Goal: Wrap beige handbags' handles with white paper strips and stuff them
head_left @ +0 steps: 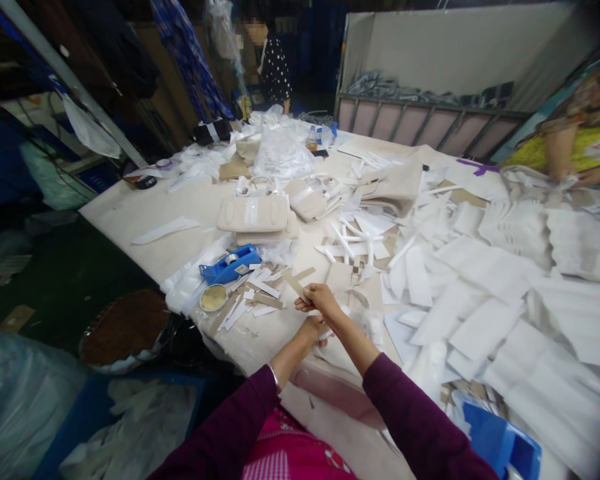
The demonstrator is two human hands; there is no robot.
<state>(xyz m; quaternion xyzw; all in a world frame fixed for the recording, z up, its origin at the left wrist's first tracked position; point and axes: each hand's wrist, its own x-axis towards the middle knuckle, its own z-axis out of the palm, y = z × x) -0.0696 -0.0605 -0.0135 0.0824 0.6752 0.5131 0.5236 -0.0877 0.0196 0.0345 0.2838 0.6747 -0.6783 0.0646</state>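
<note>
My right hand [319, 299] is closed on a thin tan cardboard strip [295, 285], which sticks out toward the upper left. Just below it, my left hand [314, 329] has its fingers curled together near some whitish material; what it grips is too small to name. Beyond my hands lies a beige bag piece [337, 275] with a small metal clasp. A pile of white and tan strips [253, 297] spreads to the left, beside a blue tape dispenser [231, 264] and a round yellowish tin [213, 298].
Beige bags [253, 215] are stacked farther back. White padding sheets [485, 270] cover the right side, with another blue dispenser [503, 437] near the front. One person [276, 70] stands at the back; another person's arms [563, 153] are at far right. A blue bin [75, 423] stands lower left.
</note>
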